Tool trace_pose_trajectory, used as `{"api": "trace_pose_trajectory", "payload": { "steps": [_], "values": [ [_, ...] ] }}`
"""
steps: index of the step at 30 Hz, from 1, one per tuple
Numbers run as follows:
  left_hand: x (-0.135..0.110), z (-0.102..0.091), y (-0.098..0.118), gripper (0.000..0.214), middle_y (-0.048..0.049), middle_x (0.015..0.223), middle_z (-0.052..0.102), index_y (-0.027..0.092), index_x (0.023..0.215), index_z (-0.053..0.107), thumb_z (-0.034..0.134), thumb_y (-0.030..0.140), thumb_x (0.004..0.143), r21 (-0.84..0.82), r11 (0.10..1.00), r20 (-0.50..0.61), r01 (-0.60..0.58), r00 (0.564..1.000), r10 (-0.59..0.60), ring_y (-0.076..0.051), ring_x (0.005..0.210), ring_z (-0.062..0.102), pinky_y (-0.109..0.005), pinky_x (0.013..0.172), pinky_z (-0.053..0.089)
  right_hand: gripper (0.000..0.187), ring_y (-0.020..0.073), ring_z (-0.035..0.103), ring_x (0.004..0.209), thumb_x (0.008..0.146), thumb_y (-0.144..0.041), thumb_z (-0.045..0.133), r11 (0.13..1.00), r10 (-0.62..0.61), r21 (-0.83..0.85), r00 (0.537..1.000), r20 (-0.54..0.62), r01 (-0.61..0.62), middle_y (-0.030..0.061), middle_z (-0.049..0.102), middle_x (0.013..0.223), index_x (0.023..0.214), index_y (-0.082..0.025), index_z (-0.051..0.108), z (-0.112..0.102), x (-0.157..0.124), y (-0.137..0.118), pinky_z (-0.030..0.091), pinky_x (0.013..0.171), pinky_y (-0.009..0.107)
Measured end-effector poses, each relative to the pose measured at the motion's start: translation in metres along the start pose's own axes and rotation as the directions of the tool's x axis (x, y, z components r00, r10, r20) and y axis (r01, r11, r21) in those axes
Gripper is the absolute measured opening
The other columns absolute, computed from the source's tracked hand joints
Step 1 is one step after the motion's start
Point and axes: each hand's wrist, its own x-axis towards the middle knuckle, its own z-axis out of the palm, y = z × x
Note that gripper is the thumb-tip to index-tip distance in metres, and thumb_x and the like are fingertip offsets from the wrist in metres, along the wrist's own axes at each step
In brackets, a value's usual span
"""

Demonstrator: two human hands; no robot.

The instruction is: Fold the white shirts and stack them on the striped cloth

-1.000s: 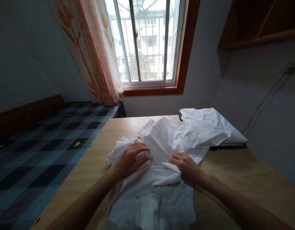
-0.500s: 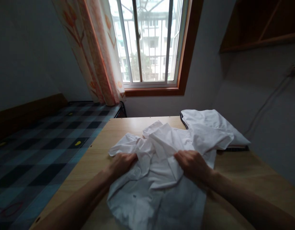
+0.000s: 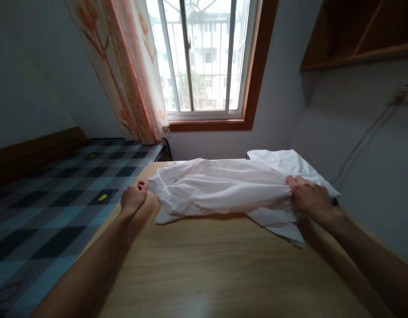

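A white shirt (image 3: 224,185) is stretched sideways above the far half of the wooden table (image 3: 204,265), with loose folds and a corner of cloth hanging toward the front right. At its left end, my left hand (image 3: 134,196) is closed in a pinch on the cloth's edge. My right hand (image 3: 311,198) grips the right end, thumb on the near side of the fabric. Which parts of the shirt are held, I cannot make out.
Behind my right hand, a folded white garment (image 3: 290,161) lies at the table's far right. A bed with a checked cover (image 3: 68,198) stands along the left. Ahead are a window (image 3: 204,62) and a flowered curtain (image 3: 124,75); a wooden shelf (image 3: 359,57) hangs upper right.
The shirt has gone from a bunched heap near me to a wide, stretched span farther away. My hands have moved apart and forward, each keeping hold of cloth.
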Motion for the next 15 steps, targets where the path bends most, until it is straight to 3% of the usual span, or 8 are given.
{"api": "trace_pose_trajectory", "payload": {
  "steps": [3,6,9,12,15],
  "values": [
    [-0.014,0.01,-0.001,0.041,-0.0072,0.073,0.064,0.015,0.086,0.065,0.037,0.045,0.092,-0.068,0.998,0.057,0.012,0.998,-0.008,-0.022,0.068,0.058,-0.028,0.061,0.035,0.033,0.0271,0.061,0.092,0.083,-0.014,0.048,0.984,-0.116,0.137,0.993,0.033,0.111,0.015,0.063,0.104,0.114,-0.015,0.057,0.016,-0.005,0.003,0.045,0.074,0.036],
    [-0.032,0.007,0.002,0.067,-0.007,0.06,0.061,0.015,0.072,0.065,0.021,0.06,0.093,-0.13,0.991,0.236,0.032,0.972,-0.001,-0.021,0.062,0.057,-0.029,0.059,0.036,0.061,0.0304,0.054,0.117,0.078,-0.025,0.058,0.896,-0.295,0.347,0.955,-0.004,0.278,0.0161,0.054,0.133,0.137,-0.018,0.044,0.019,-0.006,0.01,0.045,0.092,0.042],
    [-0.058,0.001,0.014,0.07,-0.0054,0.053,0.058,0.016,0.06,0.063,0.03,0.072,0.085,-0.148,0.989,0.491,-0.031,0.865,0.101,-0.02,0.056,0.055,-0.028,0.056,0.035,0.085,0.0329,0.044,0.131,0.072,-0.036,0.068,0.822,-0.353,0.457,0.934,-0.059,0.34,0.0166,0.044,0.145,0.147,-0.021,0.032,0.017,-0.006,0.008,0.042,0.099,0.046],
    [-0.087,0.002,0.032,0.056,-0.0029,0.057,0.06,0.017,0.057,0.061,0.053,0.071,0.073,-0.176,0.966,0.593,-0.191,0.762,0.259,-0.018,0.055,0.052,-0.026,0.053,0.03,0.072,0.0314,0.056,0.118,0.074,-0.027,0.065,0.838,-0.326,0.454,0.945,-0.028,0.303,0.0158,0.058,0.131,0.141,-0.021,0.041,0.016,-0.006,-0.011,0.046,0.092,0.044],
    [-0.101,0.011,0.048,0.046,-0.0014,0.059,0.059,0.018,0.059,0.058,0.064,0.062,0.068,-0.208,0.928,0.546,-0.309,0.75,0.373,-0.016,0.056,0.05,-0.026,0.052,0.029,0.04,0.0267,0.067,0.095,0.078,-0.012,0.053,0.863,-0.256,0.465,0.964,0.07,0.195,0.0123,0.07,0.107,0.117,-0.018,0.061,0.011,-0.013,-0.044,0.048,0.078,0.034]
  ]
}}
